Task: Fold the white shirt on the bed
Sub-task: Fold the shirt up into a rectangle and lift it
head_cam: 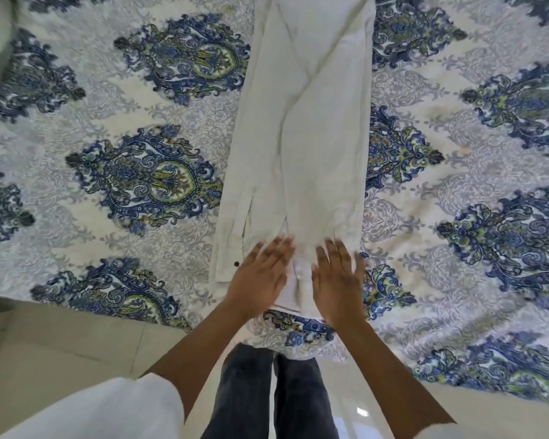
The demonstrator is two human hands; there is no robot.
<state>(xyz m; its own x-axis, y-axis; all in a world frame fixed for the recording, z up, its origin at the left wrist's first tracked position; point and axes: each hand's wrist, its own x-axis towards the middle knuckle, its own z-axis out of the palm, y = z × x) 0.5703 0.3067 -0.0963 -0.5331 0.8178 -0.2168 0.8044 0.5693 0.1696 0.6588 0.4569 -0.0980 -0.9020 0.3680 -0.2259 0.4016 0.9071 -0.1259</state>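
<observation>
Right now your hands lie flat and spread, palms down, on the near end of the white shirt (305, 131), holding nothing. Your left hand (260, 274) presses beside a cuff with a dark button (236, 264); your right hand (338, 277) sits just beside it, with a narrow strip of folded cloth showing between them.

The shirt is already folded lengthwise into a long, narrow band that runs away from you across the middle of the bed (140, 90), its far end passing out of view at the top. Its near end stops close to the bed's edge, with only a little of the patterned bedspread (488, 153) left in front of it. On both long sides of the shirt the blue, green and white bedspread lies open and fairly flat, so you have free room left and right.

Below the bed's edge you see pale floor tiles (61, 337), your dark trousers (273, 391) and your white sleeves (108, 407).
</observation>
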